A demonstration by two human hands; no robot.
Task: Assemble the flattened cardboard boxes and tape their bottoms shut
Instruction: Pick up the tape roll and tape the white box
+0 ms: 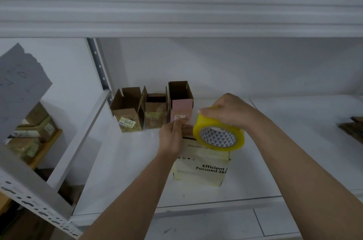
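Note:
A small pale box [200,169] printed "Efficient / Focused" stands on the white shelf [121,171] between my arms. My right hand [229,112] grips a yellow tape roll [218,137] from above, holding it over the box's far top edge. My left hand [172,137] pinches what looks like the loose tape end at the box's far left corner. Three assembled boxes stand open-topped behind: a brown one with a "1600" label [127,114], a brown middle one [156,114] and a pink one [181,106].
An upper shelf board [176,3] hangs low overhead. A perforated metal post [99,66] rises at the left. Flattened cardboard [351,127] lies at the right edge. Taped boxes [33,131] sit on a lower shelf at the left, behind a grey sheet [19,86].

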